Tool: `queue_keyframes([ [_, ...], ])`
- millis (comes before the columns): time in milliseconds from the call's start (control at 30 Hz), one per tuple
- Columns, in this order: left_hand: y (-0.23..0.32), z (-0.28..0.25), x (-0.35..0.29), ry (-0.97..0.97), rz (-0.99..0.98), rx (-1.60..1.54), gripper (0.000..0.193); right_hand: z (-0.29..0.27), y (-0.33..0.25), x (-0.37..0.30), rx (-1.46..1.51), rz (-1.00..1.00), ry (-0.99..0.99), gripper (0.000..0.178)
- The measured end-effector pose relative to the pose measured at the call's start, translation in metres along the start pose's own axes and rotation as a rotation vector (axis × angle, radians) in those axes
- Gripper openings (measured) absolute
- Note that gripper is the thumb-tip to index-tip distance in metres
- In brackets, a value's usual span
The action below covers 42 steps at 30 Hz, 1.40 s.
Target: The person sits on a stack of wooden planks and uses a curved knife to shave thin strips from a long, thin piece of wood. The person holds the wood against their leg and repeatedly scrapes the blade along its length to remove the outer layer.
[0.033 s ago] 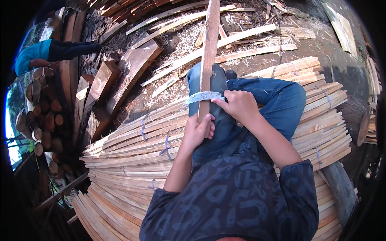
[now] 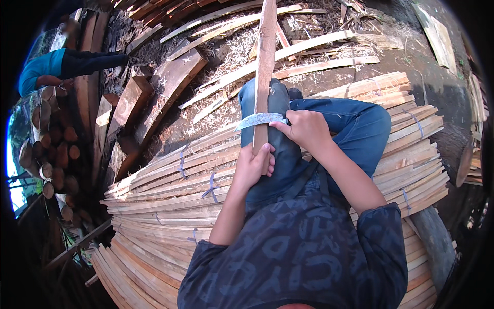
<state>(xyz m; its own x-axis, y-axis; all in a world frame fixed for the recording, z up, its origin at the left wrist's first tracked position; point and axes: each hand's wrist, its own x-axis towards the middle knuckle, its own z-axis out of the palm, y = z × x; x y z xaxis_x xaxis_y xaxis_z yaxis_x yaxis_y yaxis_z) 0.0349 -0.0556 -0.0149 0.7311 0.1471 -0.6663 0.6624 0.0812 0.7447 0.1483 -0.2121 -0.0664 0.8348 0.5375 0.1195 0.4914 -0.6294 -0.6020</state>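
Observation:
A long, flat strip of wood [image 2: 265, 56] runs away from me over my raised left knee. Around its near end my left hand [image 2: 256, 166] is closed, thumb along the top. My right hand [image 2: 309, 131] grips a knife [image 2: 253, 121] with a broad, curved grey blade; its handle is mostly hidden by my fingers. The blade lies crosswise on the strip, just beyond my left hand, and its tip sticks out past the left edge.
Tied bundles of wooden strips [image 2: 159, 211] lie beneath and beside me. Shavings [image 2: 226, 56] and loose slats [image 2: 314, 49] cover the ground ahead. Thick beams [image 2: 170, 85] and stacked logs [image 2: 59, 154] are at left, where a person in a teal shirt [image 2: 43, 72] bends over.
The knife and my right hand have shifted slightly away from me along the strip. My left hand keeps its grip in nearly the same place.

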Motion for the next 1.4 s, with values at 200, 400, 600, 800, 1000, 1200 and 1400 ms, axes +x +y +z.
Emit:
queue_keyframes([
  [200, -0.001, 0.002, -0.001, 0.028, -0.014, 0.024, 0.027, -0.001, 0.007, 0.006, -0.047, 0.064, -0.033, 0.065],
  [400, 0.001, 0.003, -0.001, 0.02, -0.02, 0.016, 0.028, -0.007, 0.024, 0.023, -0.11, 0.105, 0.001, 0.066],
  [600, -0.003, 0.006, -0.008, 0.011, -0.016, 0.041, 0.027, -0.005, 0.116, 0.044, -0.103, 0.578, 0.253, 0.066],
  [800, -0.01, -0.002, -0.008, 0.008, -0.017, -0.001, 0.026, -0.061, 0.142, 0.003, -0.013, 0.675, 0.103, 0.068],
  [1000, 0.0, 0.003, -0.002, -0.023, -0.044, 0.017, 0.025, -0.042, 0.026, -0.011, 0.014, 0.314, -0.095, 0.067],
  [1200, 0.002, 0.004, 0.0, -0.007, -0.049, 0.124, 0.026, -0.018, 0.003, 0.001, -0.049, 0.117, -0.127, 0.065],
  [1400, 0.006, 0.006, -0.001, 0.053, -0.059, 0.139, 0.027, -0.01, 0.014, 0.011, -0.138, 0.026, -0.062, 0.069],
])
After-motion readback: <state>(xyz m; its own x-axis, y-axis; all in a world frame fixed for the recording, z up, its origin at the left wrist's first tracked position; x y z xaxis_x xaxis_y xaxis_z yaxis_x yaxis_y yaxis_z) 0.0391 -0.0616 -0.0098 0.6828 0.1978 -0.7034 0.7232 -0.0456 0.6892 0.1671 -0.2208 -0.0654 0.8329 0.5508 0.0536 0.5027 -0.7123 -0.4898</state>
